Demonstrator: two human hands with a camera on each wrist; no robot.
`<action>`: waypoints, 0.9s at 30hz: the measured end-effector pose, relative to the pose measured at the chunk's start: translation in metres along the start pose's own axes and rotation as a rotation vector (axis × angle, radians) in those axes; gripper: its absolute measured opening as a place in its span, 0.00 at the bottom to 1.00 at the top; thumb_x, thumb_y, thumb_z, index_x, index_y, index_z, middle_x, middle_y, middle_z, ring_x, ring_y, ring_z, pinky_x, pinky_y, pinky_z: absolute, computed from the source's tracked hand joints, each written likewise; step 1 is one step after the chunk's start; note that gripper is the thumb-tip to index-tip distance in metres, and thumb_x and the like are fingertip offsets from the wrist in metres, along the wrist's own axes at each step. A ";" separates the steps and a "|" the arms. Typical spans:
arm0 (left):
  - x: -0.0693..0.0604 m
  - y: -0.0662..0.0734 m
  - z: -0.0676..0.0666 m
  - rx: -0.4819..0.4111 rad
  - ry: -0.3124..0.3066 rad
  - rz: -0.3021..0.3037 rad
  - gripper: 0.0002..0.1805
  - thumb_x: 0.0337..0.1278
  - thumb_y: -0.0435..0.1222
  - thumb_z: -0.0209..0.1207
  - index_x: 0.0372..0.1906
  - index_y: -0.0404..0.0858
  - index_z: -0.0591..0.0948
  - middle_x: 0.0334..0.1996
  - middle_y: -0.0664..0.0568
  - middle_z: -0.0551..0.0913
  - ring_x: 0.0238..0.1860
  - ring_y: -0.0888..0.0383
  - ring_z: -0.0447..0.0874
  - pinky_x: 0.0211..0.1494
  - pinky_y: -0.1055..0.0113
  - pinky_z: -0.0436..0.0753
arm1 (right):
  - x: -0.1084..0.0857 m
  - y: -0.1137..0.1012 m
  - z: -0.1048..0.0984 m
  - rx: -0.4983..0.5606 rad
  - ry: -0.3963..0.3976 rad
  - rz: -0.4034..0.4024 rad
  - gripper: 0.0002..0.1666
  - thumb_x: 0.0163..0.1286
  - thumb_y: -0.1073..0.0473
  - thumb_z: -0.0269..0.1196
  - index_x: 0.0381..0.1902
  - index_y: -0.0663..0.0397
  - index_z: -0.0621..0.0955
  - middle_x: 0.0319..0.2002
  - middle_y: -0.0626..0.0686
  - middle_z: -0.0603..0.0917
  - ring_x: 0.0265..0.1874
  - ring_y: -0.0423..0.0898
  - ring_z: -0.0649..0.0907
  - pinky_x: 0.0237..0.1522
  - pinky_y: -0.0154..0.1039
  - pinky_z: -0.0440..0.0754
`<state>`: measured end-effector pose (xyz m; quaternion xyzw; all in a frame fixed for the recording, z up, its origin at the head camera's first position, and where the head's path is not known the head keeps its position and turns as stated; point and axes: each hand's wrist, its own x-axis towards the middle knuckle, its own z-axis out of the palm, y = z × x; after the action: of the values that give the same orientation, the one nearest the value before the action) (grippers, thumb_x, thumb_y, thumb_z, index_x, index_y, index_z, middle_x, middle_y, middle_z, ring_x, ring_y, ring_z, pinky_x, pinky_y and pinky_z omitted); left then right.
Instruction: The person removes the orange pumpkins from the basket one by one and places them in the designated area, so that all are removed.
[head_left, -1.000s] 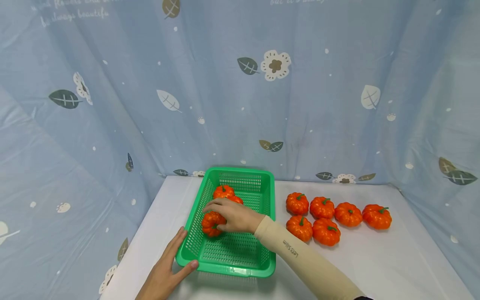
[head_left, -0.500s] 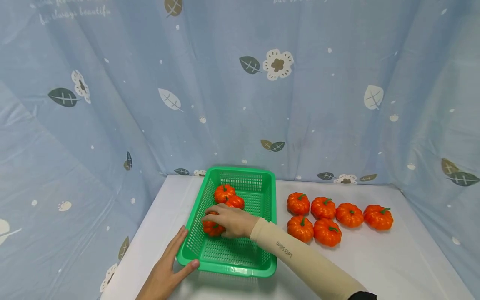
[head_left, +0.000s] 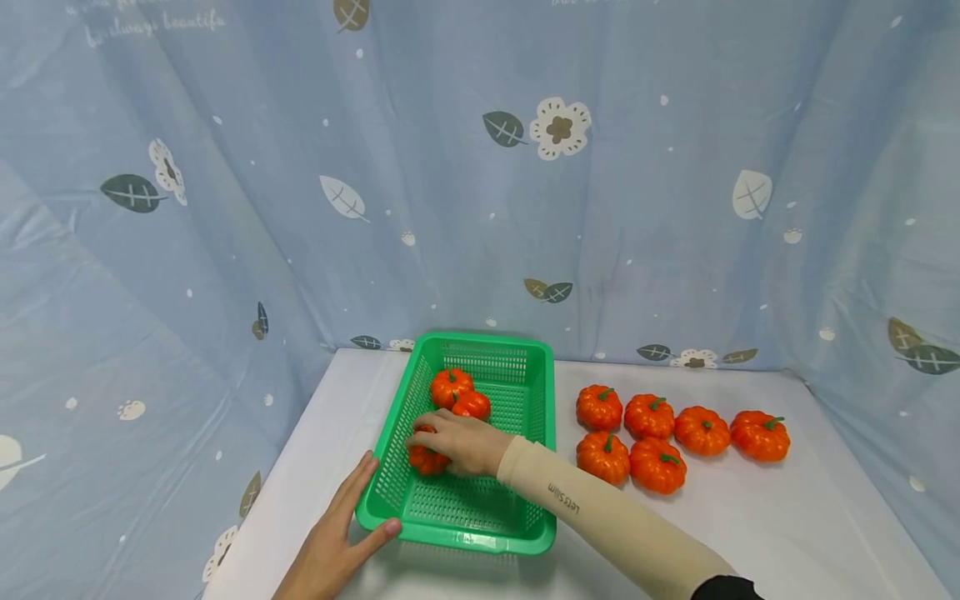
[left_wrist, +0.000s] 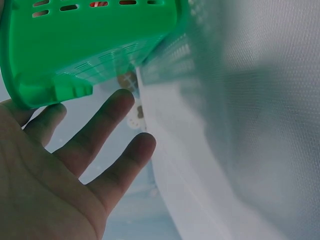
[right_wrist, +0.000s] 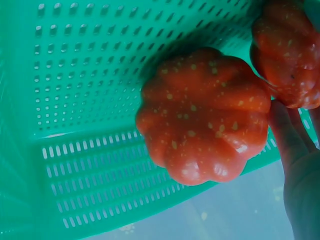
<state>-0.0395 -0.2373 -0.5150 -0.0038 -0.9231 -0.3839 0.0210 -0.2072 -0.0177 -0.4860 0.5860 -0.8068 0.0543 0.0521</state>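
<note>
A green plastic basket [head_left: 517, 546] stands on the white table with small orange pumpkins inside. My left hand [head_left: 333, 533] lies at its near left corner, thumb and fingers spread against the rim; in the left wrist view, extended fingers [left_wrist: 82, 142] show below the basket wall. Inside the basket, my right hand [head_left: 461, 442] curls over a pumpkin [head_left: 427, 462], gripping it from above and hiding part of it. Two more pumpkins, one at the back [head_left: 452, 387] and one beside it [head_left: 472, 405], sit behind that hand. Close up, the right wrist view shows a ribbed pumpkin [right_wrist: 205, 117] near the fingers.
Several pumpkins [head_left: 657, 467] with green stems stand in two rows on the table [head_left: 780, 533], right of the basket. A blue patterned cloth [head_left: 435, 167] hangs behind the table and along both sides.
My right hand has shifted slightly toward me over the same pumpkin, uncovering the pumpkins behind it. The left hand has stayed at the rim.
</note>
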 end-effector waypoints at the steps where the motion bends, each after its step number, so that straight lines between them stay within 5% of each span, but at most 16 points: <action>1: 0.000 0.000 0.000 0.001 0.000 0.000 0.48 0.63 0.58 0.64 0.81 0.64 0.51 0.81 0.63 0.49 0.78 0.47 0.52 0.67 0.32 0.67 | 0.000 0.000 0.000 -0.007 0.002 -0.001 0.38 0.60 0.58 0.77 0.67 0.41 0.75 0.67 0.50 0.74 0.61 0.48 0.76 0.56 0.34 0.81; 27: -0.002 0.005 -0.001 -0.001 0.013 0.024 0.47 0.64 0.56 0.64 0.82 0.62 0.50 0.81 0.60 0.49 0.78 0.45 0.52 0.66 0.31 0.67 | -0.010 -0.012 -0.018 -0.007 0.011 0.011 0.40 0.59 0.58 0.77 0.67 0.40 0.74 0.66 0.49 0.73 0.58 0.47 0.76 0.51 0.34 0.84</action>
<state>-0.0371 -0.2344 -0.5116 -0.0124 -0.9227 -0.3841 0.0316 -0.1924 -0.0090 -0.4698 0.5811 -0.8099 0.0548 0.0584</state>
